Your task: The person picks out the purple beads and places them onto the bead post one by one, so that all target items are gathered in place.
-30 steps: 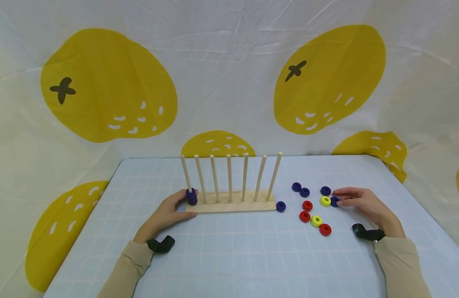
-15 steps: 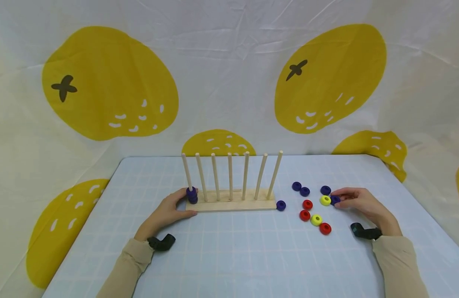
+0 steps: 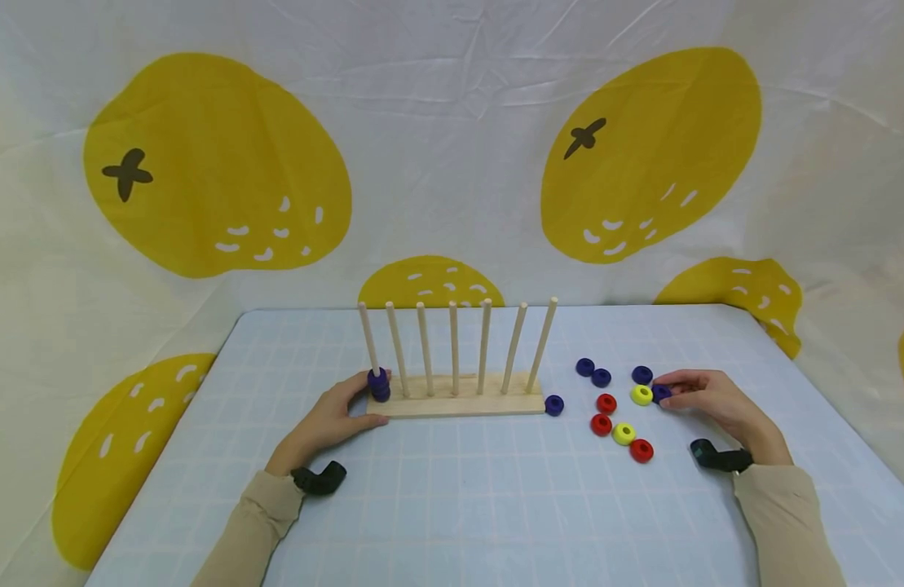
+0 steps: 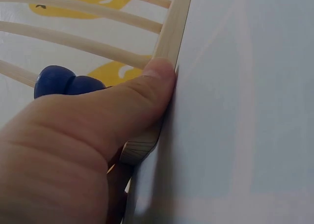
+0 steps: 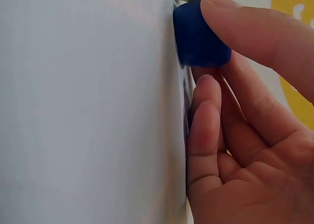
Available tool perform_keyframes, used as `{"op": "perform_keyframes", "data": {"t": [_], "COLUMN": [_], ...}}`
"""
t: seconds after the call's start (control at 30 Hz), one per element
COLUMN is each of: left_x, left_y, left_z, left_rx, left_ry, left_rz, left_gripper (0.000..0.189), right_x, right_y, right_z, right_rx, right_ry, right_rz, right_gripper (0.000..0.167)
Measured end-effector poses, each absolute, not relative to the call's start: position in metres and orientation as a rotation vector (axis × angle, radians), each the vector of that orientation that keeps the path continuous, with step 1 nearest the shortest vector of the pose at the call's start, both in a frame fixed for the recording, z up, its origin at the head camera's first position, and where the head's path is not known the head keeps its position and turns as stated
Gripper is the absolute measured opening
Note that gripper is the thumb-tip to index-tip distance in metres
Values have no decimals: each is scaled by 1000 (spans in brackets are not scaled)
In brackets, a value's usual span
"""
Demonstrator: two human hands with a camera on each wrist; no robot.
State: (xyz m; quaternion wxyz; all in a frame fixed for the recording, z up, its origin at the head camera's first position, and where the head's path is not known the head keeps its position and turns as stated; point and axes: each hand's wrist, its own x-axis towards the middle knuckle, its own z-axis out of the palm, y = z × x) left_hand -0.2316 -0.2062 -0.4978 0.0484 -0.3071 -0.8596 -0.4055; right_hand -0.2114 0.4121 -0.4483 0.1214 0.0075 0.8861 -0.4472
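Note:
My left hand (image 3: 328, 421) grips the left end of a wooden peg stand (image 3: 459, 405), its thumb (image 4: 156, 79) along the front edge of the base. Several upright pegs rise from the base. Dark blue beads (image 3: 379, 385) are stacked low on the leftmost peg, close to that hand; they also show in the left wrist view as rounded blue beads (image 4: 55, 80). Over on the right, my right hand (image 3: 726, 410) pinches a blue bead (image 5: 198, 37) between thumb and fingers, low at the tabletop. A yellow bead (image 3: 641, 395) lies right beside the pinched one.
Left of the right hand, more loose beads lie on the table: red beads (image 3: 601, 425), another yellow bead (image 3: 623, 434) and blue beads (image 3: 601, 377). One blue bead (image 3: 554, 405) sits right at the stand's right end. A fruit-print curtain (image 3: 452, 163) hangs behind the table.
My right hand has moved slightly left and its fingers have closed around the blue bead. The left hand keeps its grip on the stand.

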Motion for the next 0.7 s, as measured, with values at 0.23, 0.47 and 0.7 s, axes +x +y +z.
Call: {"op": "perform_keyframes", "data": {"t": [0.23,0.47,0.7], "left_x": [-230,-228,-228], "left_y": [-205,-205,-203], "left_z": [-497,-494,-495], "left_rx": [-855,-757,-728], "left_ry": [-2698,-2751,-2709], "left_rz": [-1182,-1237,-1320], "left_gripper": [75,81,86], "right_x": [-211,-212,-212], "right_y": [411,409,413], "right_z": [-448,-447,-447], "right_rx": [31,43,17], "right_ry": [2580,2582,2600], "right_rz": [-1311,-1295,-1262], "right_gripper": [56,57,54]}}
